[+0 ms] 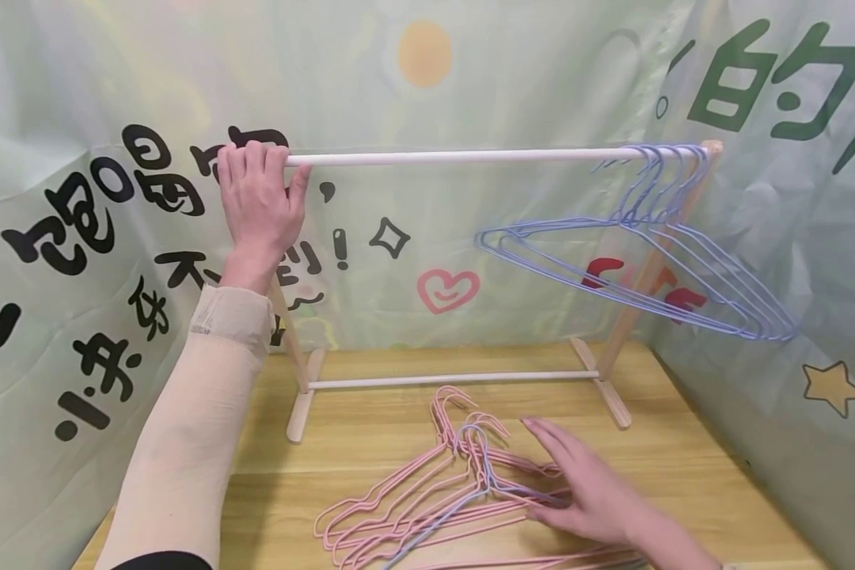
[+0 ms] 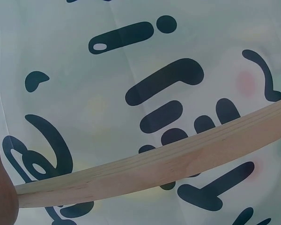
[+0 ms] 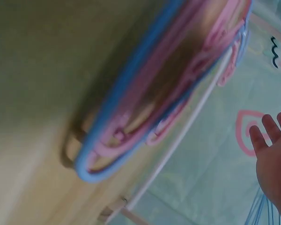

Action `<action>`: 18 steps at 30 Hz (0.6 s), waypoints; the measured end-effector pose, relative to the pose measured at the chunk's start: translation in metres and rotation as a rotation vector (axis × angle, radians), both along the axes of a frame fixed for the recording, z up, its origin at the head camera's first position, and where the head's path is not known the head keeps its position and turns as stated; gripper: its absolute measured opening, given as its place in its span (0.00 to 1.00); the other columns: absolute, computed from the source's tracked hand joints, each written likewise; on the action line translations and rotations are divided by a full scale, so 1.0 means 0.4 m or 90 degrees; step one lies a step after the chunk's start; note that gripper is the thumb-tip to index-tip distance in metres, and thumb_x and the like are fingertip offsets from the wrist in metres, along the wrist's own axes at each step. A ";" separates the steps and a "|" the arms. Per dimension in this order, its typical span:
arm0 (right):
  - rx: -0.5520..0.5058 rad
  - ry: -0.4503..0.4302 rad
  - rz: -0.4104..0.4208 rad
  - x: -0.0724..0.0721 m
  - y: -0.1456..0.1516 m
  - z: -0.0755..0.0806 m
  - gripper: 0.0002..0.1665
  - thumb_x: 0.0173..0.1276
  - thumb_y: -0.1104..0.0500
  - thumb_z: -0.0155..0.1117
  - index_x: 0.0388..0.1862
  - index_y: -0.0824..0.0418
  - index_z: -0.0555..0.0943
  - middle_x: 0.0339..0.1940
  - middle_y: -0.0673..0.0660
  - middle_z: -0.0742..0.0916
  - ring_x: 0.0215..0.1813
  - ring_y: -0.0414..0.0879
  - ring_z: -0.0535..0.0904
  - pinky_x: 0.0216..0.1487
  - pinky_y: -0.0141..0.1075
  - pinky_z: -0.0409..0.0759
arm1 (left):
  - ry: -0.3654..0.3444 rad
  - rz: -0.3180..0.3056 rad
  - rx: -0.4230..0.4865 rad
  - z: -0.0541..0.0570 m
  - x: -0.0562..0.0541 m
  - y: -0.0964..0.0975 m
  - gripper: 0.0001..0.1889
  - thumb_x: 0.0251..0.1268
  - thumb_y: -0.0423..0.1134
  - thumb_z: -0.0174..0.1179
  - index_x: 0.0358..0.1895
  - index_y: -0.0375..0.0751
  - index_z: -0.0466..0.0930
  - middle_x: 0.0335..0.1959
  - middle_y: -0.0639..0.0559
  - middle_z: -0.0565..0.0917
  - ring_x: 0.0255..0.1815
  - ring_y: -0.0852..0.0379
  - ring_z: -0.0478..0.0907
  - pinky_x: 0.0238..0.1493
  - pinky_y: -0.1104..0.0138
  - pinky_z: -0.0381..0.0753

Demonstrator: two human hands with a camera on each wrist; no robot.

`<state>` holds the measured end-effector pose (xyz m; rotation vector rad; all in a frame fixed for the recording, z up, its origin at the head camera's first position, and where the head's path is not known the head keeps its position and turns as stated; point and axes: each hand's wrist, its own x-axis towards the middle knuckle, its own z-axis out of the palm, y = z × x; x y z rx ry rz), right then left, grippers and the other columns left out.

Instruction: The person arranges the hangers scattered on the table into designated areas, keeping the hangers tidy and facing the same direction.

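At its top left end, my left hand [image 1: 260, 194] grips the white top rod [image 1: 456, 156] of a small clothes rack, fingers over it and thumb on the right side. The left wrist view shows the rack's wooden post [image 2: 145, 176] running from the edge of that hand. My right hand [image 1: 594, 491] hovers at the right side of a pile of pink wire hangers [image 1: 483, 467], fingers extended. A blue hanger [image 1: 438, 524] lies on top of them. In the right wrist view the right hand [image 3: 276, 164] has its fingers straight, with nothing between them.
Several blue hangers [image 1: 630, 218] hang bunched at the rod's right end, by the right wooden post [image 1: 637, 293]. A lower white rod [image 1: 442, 380] joins the rack's feet. The rack stands on a wooden table [image 1: 691, 467]; printed cloth [image 1: 370, 103] encloses it behind and at the sides.
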<state>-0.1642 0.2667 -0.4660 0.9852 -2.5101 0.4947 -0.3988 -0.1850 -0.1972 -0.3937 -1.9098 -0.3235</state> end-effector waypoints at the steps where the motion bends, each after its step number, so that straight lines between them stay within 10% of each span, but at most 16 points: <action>1: 0.011 -0.012 -0.005 0.005 -0.002 -0.006 0.73 0.49 0.37 0.85 0.85 0.62 0.55 0.79 0.61 0.70 0.73 0.58 0.72 0.71 0.47 0.73 | 0.000 0.000 0.000 0.000 0.000 0.000 0.28 0.81 0.62 0.43 0.47 0.34 0.69 0.43 0.36 0.68 0.51 0.34 0.62 0.77 0.49 0.51; 5: 0.033 -0.063 -0.008 0.019 -0.009 -0.027 0.78 0.45 0.30 0.84 0.86 0.58 0.54 0.80 0.60 0.69 0.73 0.59 0.72 0.61 0.59 0.80 | -0.003 0.000 0.000 0.001 0.001 -0.001 0.28 0.81 0.62 0.43 0.47 0.35 0.69 0.44 0.37 0.68 0.51 0.34 0.62 0.77 0.49 0.50; 18: 0.095 -0.111 0.021 0.044 -0.009 -0.066 0.76 0.45 0.16 0.70 0.85 0.53 0.57 0.79 0.51 0.71 0.72 0.51 0.73 0.58 0.54 0.82 | -0.022 0.003 0.007 0.005 0.012 0.005 0.27 0.82 0.60 0.44 0.49 0.34 0.70 0.44 0.37 0.69 0.51 0.35 0.62 0.79 0.51 0.49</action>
